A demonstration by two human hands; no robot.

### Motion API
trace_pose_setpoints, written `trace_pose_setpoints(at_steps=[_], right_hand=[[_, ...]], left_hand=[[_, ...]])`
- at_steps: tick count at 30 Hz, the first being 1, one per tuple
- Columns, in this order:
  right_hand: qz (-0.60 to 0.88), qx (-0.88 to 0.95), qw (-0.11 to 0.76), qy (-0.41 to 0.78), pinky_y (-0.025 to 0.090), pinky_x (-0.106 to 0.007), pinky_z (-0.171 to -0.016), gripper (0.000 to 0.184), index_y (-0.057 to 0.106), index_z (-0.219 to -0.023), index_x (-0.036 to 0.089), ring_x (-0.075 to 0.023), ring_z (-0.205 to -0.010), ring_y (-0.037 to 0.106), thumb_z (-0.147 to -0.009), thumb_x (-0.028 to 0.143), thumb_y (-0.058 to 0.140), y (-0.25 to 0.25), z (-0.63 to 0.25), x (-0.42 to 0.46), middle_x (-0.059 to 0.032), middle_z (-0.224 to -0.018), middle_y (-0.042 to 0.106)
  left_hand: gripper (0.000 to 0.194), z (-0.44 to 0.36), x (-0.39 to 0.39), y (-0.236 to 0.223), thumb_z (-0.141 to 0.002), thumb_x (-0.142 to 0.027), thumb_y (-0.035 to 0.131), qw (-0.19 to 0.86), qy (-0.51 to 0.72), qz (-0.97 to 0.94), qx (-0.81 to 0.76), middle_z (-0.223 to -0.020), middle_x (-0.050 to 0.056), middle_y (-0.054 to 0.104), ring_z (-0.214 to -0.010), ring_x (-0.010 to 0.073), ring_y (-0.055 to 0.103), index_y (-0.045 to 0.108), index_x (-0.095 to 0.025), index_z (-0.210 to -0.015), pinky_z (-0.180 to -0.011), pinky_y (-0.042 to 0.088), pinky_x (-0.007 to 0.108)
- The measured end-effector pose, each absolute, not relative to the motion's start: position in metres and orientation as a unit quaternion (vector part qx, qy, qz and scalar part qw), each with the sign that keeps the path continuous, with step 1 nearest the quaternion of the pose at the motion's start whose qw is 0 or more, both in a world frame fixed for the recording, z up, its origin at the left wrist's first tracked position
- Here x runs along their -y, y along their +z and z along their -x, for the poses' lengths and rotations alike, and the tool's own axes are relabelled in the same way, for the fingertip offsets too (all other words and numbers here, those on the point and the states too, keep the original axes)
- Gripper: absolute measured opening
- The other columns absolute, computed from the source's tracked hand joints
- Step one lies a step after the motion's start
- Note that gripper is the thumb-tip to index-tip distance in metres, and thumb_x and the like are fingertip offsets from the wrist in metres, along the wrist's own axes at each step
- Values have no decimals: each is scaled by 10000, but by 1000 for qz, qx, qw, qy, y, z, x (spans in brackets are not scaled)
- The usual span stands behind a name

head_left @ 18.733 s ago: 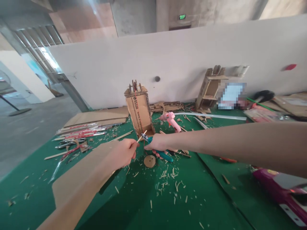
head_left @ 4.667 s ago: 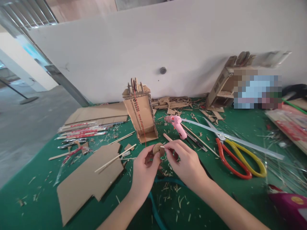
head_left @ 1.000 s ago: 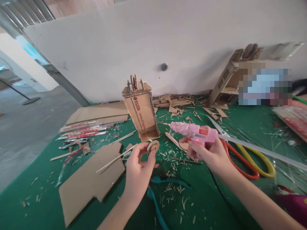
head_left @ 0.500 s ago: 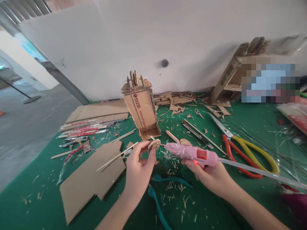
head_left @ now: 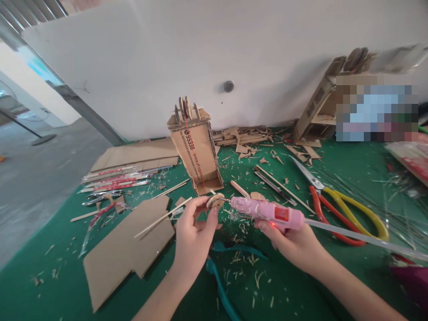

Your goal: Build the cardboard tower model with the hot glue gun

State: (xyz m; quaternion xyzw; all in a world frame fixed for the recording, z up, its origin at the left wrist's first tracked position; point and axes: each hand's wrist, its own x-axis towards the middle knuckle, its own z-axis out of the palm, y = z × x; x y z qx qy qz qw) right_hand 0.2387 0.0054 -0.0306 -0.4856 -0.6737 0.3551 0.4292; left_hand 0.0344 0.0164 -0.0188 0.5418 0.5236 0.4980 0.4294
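Observation:
Between the thumb and fingers of my left hand (head_left: 194,234) is a small round cardboard disc (head_left: 216,202) that looks layered. My right hand (head_left: 294,247) is wrapped round the grip of a pink hot glue gun (head_left: 267,211), its small light glowing red. The gun points left, and its metal nozzle meets or nearly meets the disc's right edge; whether they touch I cannot tell. A long glue stick (head_left: 361,238) trails out of the gun's rear. Just beyond the disc stands a tall cardboard box (head_left: 195,149) with several discs on top and a red string down its front.
Flat cardboard (head_left: 127,249) lies at left, near wrapped sticks (head_left: 117,180). Teal-handled pliers (head_left: 220,285) lie below my hands. Scissors (head_left: 334,205) and a utility knife (head_left: 276,189) are at right. A second cardboard structure (head_left: 314,107) and a blurred-out person (head_left: 377,111) are at back right.
The view has shifted very slightly. Both hands keep their holds, and the glue gun's nozzle stays at the disc's edge.

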Motion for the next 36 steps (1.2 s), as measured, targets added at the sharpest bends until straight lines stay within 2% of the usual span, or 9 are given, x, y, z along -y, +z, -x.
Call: trace_pose_setpoints(at_steps=[4, 9, 14, 17, 21, 28, 32, 36], right_hand=[[485, 671, 429, 361, 359, -217, -369, 127, 540, -771, 219, -104, -426, 461, -875, 291, 530, -33, -240, -6, 47, -541, 495], [485, 680, 428, 344, 345, -221, -378, 236, 470, -667, 226, -99, -423, 402, -881, 311, 526, -32, -239, -5, 58, -514, 418], [478, 706, 425, 304, 491, -253, -551, 138, 576, -776, 216, -141, -588, 560, -883, 286, 522, -31, -240, -6, -9, -691, 597], [470, 711, 428, 301, 519, -261, -605, 100, 612, -850, 216, -152, -645, 601, -877, 257, 524, -30, -239, -7, -24, -762, 648], [467, 703, 440, 308, 485, -240, -517, 112, 577, -775, 214, -133, -550, 547, -870, 245, 527, -26, -237, -7, 5, -644, 585], [458, 698, 460, 303, 376, -210, -425, 163, 503, -716, 219, -95, -472, 420, -877, 235, 522, -29, -235, -5, 47, -578, 455], [463, 697, 451, 311, 355, -217, -414, 130, 531, -755, 217, -98, -467, 401, -880, 248, 518, -29, -235, -6, 49, -573, 438], [470, 699, 448, 298, 345, -224, -402, 179, 520, -699, 220, -103, -450, 392, -874, 259, 522, -28, -236, -5, 47, -545, 427]], left_hand=[[203, -34, -17, -19, -865, -336, 590, 429, 497, -541, -525, -1060, 63, 627, -947, 210, 613, 597, -221, -1033, -622, 613, 287], [200, -35, -19, -18, -866, -337, 592, 442, 491, -542, -520, -1067, 63, 627, -926, 202, 618, 600, -219, -1028, -627, 616, 291], [207, -35, -18, -18, -866, -341, 594, 452, 496, -532, -516, -1066, 65, 632, -931, 208, 633, 595, -213, -1029, -620, 618, 291], [213, -36, -18, -18, -865, -342, 595, 459, 501, -528, -510, -1073, 71, 640, -946, 218, 642, 593, -205, -1028, -619, 618, 294], [218, -36, -18, -18, -865, -343, 597, 465, 501, -527, -505, -1070, 76, 638, -938, 218, 647, 590, -199, -1028, -620, 621, 298], [206, -36, -17, -18, -868, -330, 596, 460, 500, -533, -505, -1072, 65, 638, -932, 207, 641, 601, -215, -1039, -611, 623, 286], [203, -35, -16, -18, -875, -331, 588, 458, 498, -536, -505, -1069, 64, 636, -948, 213, 644, 601, -218, -1043, -615, 624, 283], [207, -35, -17, -18, -881, -333, 581, 455, 500, -538, -503, -1047, 67, 640, -947, 217, 658, 589, -209, -1046, -633, 628, 289]])
